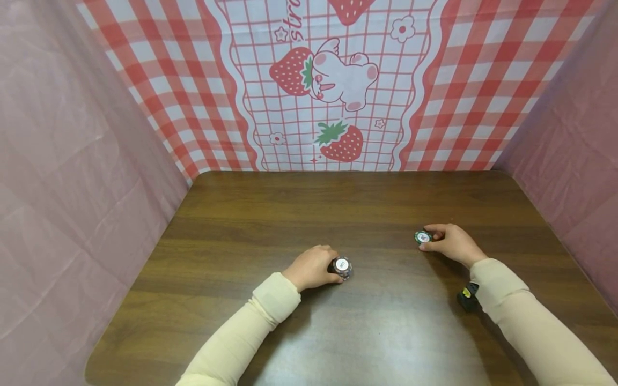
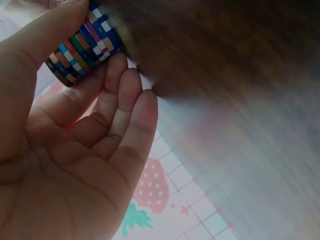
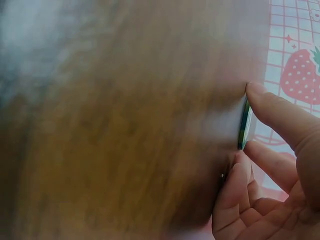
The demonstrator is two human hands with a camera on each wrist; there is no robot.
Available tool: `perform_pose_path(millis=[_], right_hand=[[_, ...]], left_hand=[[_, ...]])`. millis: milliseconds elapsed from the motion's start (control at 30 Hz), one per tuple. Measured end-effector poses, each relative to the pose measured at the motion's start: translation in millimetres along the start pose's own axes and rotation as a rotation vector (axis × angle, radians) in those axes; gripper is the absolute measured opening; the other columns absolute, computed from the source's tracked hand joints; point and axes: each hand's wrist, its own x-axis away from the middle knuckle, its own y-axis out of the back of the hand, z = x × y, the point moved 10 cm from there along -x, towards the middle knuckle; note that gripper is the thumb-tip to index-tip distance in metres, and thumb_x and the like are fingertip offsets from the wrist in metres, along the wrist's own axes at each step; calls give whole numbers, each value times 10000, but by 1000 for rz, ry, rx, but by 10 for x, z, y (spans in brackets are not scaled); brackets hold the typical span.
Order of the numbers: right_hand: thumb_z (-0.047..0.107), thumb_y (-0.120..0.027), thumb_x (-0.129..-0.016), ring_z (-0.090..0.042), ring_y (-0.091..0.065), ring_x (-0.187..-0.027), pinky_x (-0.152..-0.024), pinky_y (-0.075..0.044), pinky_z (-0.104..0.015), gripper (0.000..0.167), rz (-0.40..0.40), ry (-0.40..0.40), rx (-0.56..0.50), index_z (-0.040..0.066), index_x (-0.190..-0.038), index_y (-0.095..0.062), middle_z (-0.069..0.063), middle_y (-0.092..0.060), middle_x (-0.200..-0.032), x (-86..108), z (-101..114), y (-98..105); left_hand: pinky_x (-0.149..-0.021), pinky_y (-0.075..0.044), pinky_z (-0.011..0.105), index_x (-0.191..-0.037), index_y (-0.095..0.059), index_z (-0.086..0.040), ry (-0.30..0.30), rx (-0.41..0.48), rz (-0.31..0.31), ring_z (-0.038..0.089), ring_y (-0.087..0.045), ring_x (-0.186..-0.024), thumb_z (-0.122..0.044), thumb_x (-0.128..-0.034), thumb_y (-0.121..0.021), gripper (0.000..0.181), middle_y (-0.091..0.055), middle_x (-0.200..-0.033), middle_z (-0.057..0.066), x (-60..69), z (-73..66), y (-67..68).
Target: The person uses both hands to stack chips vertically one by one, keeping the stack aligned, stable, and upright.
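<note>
My left hand grips a stack of poker chips near the middle of the table, with thumb and fingers on either side. The left wrist view shows the colourful striped edges of the stacked chips; the top chip is dark with a white centre. Farther right, the thumb and index finger of my right hand pinch one green poker chip with a white centre. Edge-on in the right wrist view, that chip lies flat, at or close to the tabletop; I cannot tell whether it touches.
The brown wood-grain table has rounded corners. A red-and-white checked cloth with strawberries hangs behind it, and pink curtains stand on both sides. A small black device with a yellow mark sits at my right sleeve.
</note>
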Motion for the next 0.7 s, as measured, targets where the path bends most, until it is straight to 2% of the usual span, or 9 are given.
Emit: perform_pose_path(millis=[700], right_hand=[[270,-766,-836,-202,-457,-801,-668,-366,-304,485,-34,15,48,-21,-1209,-658,-73,-544,-868,-17,23,34]], left_hand=[[-844,-516,292,-1051,-700,-124,-9,-6,-2,150,-635,-934,-399,-783,-797,396,-686,-987,-11,-2,-9,6]])
